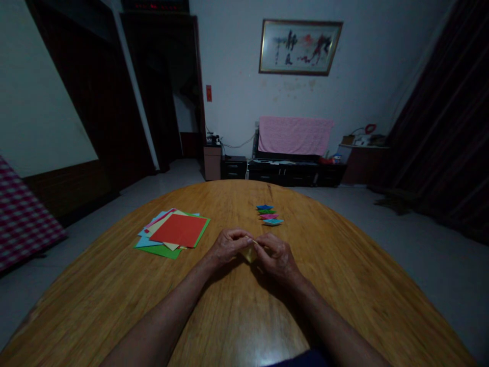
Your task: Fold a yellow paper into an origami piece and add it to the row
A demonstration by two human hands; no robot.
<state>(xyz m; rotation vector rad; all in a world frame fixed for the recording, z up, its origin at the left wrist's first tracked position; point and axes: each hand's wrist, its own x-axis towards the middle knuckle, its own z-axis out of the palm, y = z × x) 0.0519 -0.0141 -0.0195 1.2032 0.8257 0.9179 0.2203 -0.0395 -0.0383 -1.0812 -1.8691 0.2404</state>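
Observation:
My left hand (pixel 228 245) and my right hand (pixel 275 256) meet over the middle of a round wooden table (pixel 344 285). Both pinch a small folded piece of yellow paper (pixel 250 252), which shows only partly between the fingers. To the left lies a loose stack of coloured paper sheets (pixel 173 232) with a red sheet on top. Beyond my hands sits a short row of small folded paper shapes (pixel 268 214) in blue, green, pink and light blue.
Past the table, a low dark cabinet (pixel 290 171) stands against the far wall under a pink cloth (pixel 294 135) and a framed picture (pixel 300 47). A checked cushion (pixel 23 219) is at the left edge. Dark curtains hang at the right.

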